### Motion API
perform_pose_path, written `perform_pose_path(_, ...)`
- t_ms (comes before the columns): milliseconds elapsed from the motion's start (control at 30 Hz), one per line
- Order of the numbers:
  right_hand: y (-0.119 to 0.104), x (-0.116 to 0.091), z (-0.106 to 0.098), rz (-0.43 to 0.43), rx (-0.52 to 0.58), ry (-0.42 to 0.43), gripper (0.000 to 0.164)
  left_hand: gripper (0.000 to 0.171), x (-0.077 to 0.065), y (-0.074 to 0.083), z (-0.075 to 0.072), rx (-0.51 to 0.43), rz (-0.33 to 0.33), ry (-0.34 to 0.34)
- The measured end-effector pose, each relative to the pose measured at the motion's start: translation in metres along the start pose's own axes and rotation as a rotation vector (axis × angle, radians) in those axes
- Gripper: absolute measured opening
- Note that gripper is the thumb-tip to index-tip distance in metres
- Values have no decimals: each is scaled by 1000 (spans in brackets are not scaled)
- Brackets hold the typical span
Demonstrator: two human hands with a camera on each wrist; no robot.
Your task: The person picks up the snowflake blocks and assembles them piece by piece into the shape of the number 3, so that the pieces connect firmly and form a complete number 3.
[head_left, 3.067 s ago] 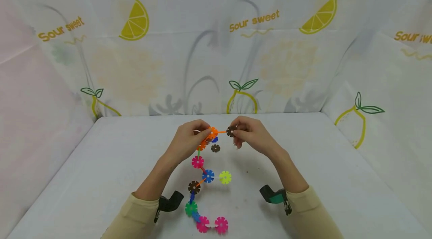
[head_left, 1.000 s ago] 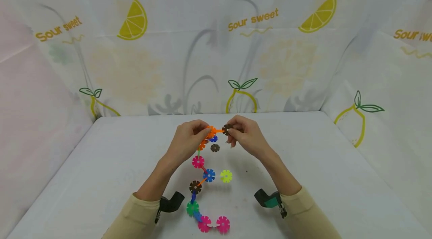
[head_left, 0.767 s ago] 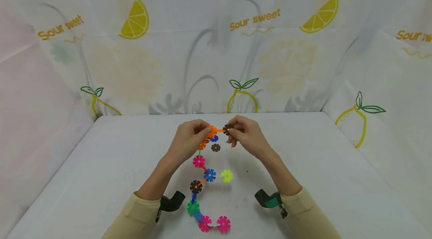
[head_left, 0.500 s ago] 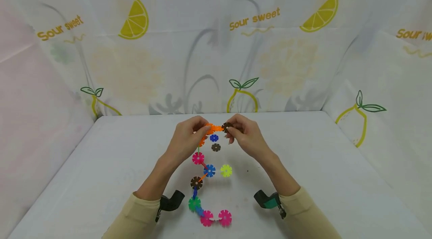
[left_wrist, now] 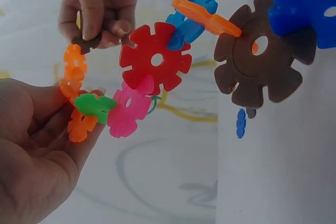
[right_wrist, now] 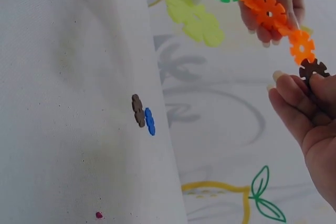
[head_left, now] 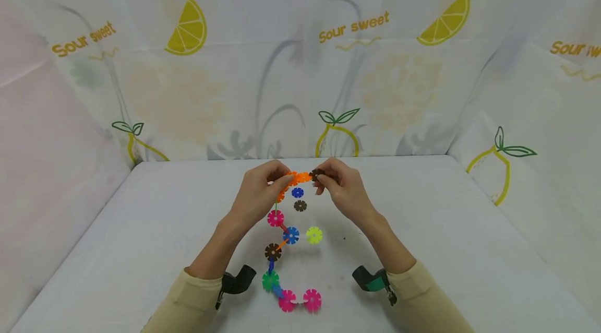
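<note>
My left hand pinches an orange snowflake disc at the upper end of a linked chain. Between thumb and fingers, my right hand holds a brown snowflake disc, which meets the chain's end orange disc. Below the left hand, the chain hangs through a pink disc, a blue disc, another brown disc and a green disc, down to two pink discs at the bottom. A yellow-green disc branches off to the right beside the blue one. Fingers partly cover both pinched discs.
A loose blue disc and a loose brown disc lie on the white table beyond the chain. A small red speck is also on it. Lemon-printed cloth rises behind and at both sides.
My right hand has shifted left, bringing the brown disc closer to the left hand. The orange disc between them turned from edge-on to more face-on. The hanging chain has risen slightly.
</note>
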State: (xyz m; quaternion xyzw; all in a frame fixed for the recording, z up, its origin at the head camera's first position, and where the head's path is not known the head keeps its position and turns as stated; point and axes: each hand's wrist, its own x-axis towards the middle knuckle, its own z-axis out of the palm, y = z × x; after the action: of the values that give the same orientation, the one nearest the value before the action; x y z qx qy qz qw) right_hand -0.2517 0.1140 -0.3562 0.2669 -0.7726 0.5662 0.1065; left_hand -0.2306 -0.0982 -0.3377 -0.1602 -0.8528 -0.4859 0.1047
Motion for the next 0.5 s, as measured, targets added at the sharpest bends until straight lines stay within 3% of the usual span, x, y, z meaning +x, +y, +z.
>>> perform_pose_path(333,1,2,-6,54,38,27,9,4,0,2,-1,4,11,5)
perform_pose_path(500,-1,1,-9,67,60,-22,11,5,0,1,-1,10,11,6)
